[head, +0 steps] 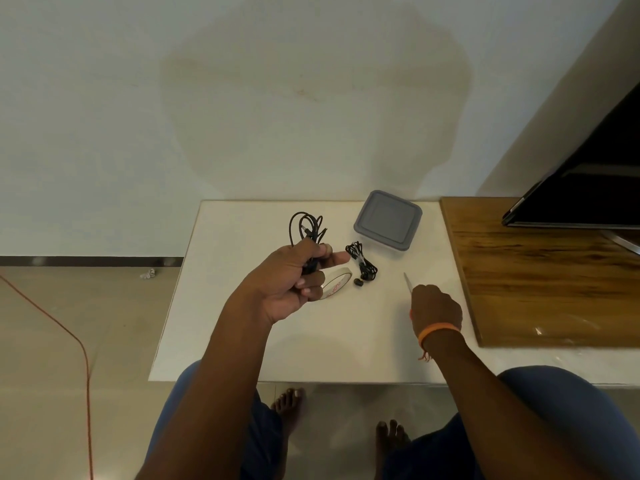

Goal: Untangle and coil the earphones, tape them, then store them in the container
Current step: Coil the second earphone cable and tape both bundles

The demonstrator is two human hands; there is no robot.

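Aloft, left hand (294, 275) around coiled earphones (306, 226); right hand (434, 304) pinching tape strip (408, 281).

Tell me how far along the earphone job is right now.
One coiled earphone bundle already lies on the white table, apparently taped. The left hand grips a second coil of earphones, while the right hand holds a thin pale strip, probably tape. The tape roll sits nearby. The grey container has its lid on, so storing remains.
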